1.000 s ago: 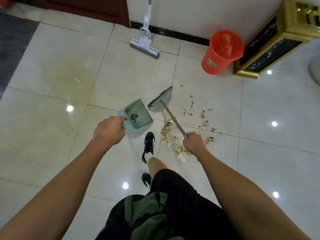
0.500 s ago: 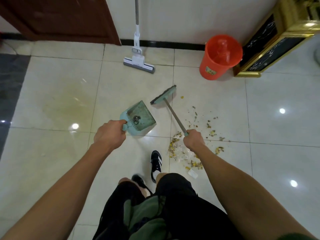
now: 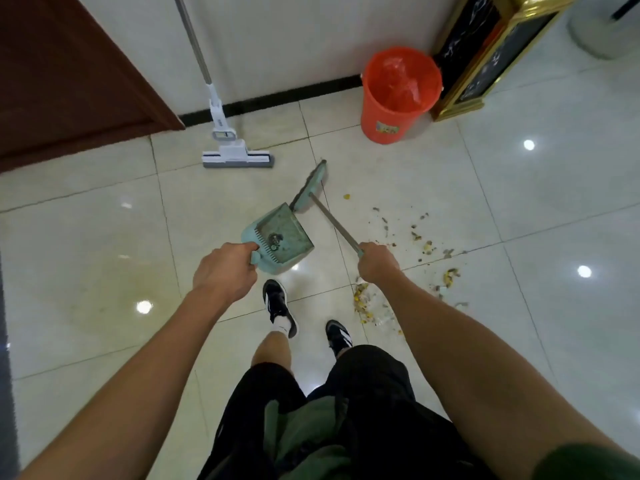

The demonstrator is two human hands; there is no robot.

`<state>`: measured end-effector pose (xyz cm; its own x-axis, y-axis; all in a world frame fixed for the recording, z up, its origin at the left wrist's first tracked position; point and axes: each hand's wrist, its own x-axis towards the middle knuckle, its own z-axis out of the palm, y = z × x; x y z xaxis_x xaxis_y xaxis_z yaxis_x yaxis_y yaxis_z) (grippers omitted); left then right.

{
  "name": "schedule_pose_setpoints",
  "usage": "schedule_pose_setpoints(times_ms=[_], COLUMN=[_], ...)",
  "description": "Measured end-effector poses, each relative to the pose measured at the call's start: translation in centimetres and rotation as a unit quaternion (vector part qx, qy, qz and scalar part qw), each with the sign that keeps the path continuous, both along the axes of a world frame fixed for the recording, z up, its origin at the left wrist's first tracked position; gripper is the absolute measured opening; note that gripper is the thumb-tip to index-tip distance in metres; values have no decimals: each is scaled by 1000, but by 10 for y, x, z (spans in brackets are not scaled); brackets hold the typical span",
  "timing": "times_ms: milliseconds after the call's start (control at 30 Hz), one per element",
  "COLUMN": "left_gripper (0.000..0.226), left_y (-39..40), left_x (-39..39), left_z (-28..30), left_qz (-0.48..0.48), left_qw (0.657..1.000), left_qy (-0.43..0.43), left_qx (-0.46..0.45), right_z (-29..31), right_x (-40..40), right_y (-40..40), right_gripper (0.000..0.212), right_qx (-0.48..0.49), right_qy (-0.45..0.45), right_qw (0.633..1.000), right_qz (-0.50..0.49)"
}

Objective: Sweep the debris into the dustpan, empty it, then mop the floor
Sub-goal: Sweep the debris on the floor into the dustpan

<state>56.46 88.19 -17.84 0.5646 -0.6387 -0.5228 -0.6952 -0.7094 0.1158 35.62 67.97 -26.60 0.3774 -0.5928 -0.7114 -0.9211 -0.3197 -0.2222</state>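
My left hand [image 3: 225, 271] grips the handle of a pale green dustpan [image 3: 282, 237], held above the tiled floor with a little dirt inside. My right hand [image 3: 377, 263] grips the metal handle of a green broom [image 3: 308, 188], whose head sits just beyond the dustpan's far corner. Debris [image 3: 429, 249] of yellow and grey crumbs lies scattered to the right of the broom, and a denser pile [image 3: 363, 303] with white scraps lies under my right forearm. A white squeeze mop [image 3: 235, 154] leans on the wall at the back. An orange bucket [image 3: 398, 98] with a plastic liner stands at the back right.
A brown door [image 3: 69, 74] is at the back left. A gold-framed black cabinet [image 3: 485, 64] stands right of the bucket. My two feet in black shoes [image 3: 277, 306] stand just behind the dustpan. A dark mat edge [image 3: 7, 375] runs along the far left.
I have stepped forward; the mop and bucket are nearer. The broom head has swung in close to the dustpan's far corner. Both hands keep their grips.
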Motion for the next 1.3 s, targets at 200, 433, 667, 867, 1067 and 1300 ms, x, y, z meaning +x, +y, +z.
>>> schedule_pose_setpoints(times_ms=[200, 433, 667, 867, 1067, 1300], left_gripper=[14, 21, 23, 21, 25, 27], left_y=[-40, -85, -113, -126, -138, -156], left_x=[66, 77, 21, -41, -101, -128], left_z=[-9, -14, -8, -2, 9, 20], left_qz=[-89, -184, -268, -342, -393, -428], left_qw=[995, 981, 963, 939, 919, 904], left_qy=[33, 51, 33, 13, 2, -16], left_qx=[7, 17, 18, 21, 11, -11], right_z=[6, 21, 35, 37, 47, 48], right_x=[20, -15, -86, -152, -198, -228], right_y=[4, 27, 64, 101, 124, 132], right_gripper=[20, 23, 26, 30, 28, 27], right_qx=[-37, -58, -50, -48, -45, -37], right_qy=[83, 113, 140, 145, 118, 85], right_qw=[995, 987, 975, 955, 944, 934], right_qz=[-30, -98, -166, -255, -306, -346])
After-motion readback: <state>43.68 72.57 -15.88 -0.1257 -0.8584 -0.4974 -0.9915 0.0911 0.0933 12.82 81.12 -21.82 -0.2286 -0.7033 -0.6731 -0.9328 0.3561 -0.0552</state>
